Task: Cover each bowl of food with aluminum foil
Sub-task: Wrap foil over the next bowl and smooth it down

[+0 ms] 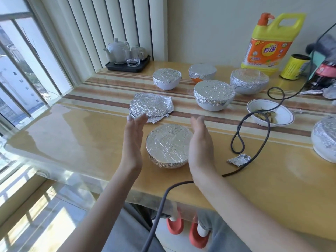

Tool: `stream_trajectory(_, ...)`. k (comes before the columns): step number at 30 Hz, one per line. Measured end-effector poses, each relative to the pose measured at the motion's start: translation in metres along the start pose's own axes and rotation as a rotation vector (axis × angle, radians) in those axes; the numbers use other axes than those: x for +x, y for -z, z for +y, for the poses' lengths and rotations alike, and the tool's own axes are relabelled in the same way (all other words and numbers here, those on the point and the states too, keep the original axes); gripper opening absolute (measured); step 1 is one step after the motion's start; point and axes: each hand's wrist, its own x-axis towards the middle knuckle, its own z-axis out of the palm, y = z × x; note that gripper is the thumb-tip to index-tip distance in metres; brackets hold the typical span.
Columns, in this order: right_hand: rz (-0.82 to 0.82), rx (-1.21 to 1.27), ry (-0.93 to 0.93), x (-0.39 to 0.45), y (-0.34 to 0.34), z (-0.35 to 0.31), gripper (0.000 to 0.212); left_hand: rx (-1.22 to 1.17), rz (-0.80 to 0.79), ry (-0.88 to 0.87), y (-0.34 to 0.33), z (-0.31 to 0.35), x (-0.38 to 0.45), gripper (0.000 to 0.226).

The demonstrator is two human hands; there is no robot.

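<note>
Item one, the nearest foil-covered bowl (168,145), is sitting on the table (81,135) near its front edge, foil drawn flat across the rim and crimping down the side. The left hand (133,140) and right hand (200,144) are flanking it, palms facing inward, fingers straight and together, holding nothing; whether either palm is touching the bowl cannot be told. A loose foil sheet (151,107) is lying flat just beyond the left fingertips, apart from the bowl. Four more wrapped bowls are standing farther back: one white (167,79), one orange-bottomed (202,72), one large and central (214,94), one to the right (249,80). A further wrapped bowl (324,138) is being cut off by the right frame edge. An uncovered dish (270,112) holding food scraps is sitting right of centre, a dark cable (254,124) crossing over it and looping across the table. A small foil scrap (239,159) is lying beside the cable. Open tabletop is stretching to the left of the hands toward the window-side edge. A tea tray (127,65), a detergent bottle (269,42) and a yellow can (294,67) are lining the rear.
</note>
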Motion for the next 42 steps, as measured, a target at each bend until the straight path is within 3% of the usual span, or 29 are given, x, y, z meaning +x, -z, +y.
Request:
stream_trajectory(4,0.01,0.023,-0.067,-0.004,-0.007,0.003,0.048,-0.052,-0.121,0.108,-0.009,0.003,0.005,0.076)
stream_trajectory(7,0.051,0.037,-0.112,-0.002,-0.012,0.007,0.042,-0.104,-0.145,0.149,-0.011,0.002,0.008,0.074)
stream_trajectory(12,0.038,0.004,-0.211,0.036,-0.012,0.002,0.067,-0.126,0.061,0.142,-0.034,0.0,0.011,0.065)
stream_trajectory(17,-0.093,-0.037,-0.197,0.071,-0.007,0.011,0.113,-0.076,0.257,0.12,-0.049,-0.018,0.016,0.063)
stream_trajectory(22,-0.328,-0.037,-0.192,0.082,0.005,-0.008,0.084,0.055,0.289,-0.065,-0.06,-0.016,0.004,0.041)
stream_trajectory(24,-0.359,-0.031,-0.149,0.081,0.012,-0.01,0.088,0.078,0.236,-0.072,-0.054,-0.021,0.006,0.04)
stream_trajectory(27,-0.07,-0.006,-0.039,0.063,0.018,-0.002,0.077,-0.027,0.195,-0.016,-0.033,-0.012,0.011,0.053)
stream_trajectory(29,0.146,0.015,0.05,0.042,0.018,0.002,0.062,-0.001,0.163,-0.092,-0.02,-0.002,0.025,0.047)
stream_trajectory(33,0.094,-0.069,0.095,0.024,-0.001,0.006,0.053,0.141,-0.164,-0.074,-0.028,0.006,0.038,0.069)
stream_trajectory(35,0.114,-0.095,0.111,0.027,-0.007,0.008,0.051,0.161,-0.218,-0.018,-0.036,0.001,0.035,0.077)
stream_trajectory(39,0.149,-0.089,0.134,0.036,-0.005,0.013,0.049,0.126,-0.148,0.031,-0.039,-0.009,0.036,0.069)
stream_trajectory(42,0.076,-0.068,0.153,0.047,0.0,0.011,0.054,0.131,0.036,0.058,-0.044,-0.014,0.029,0.069)
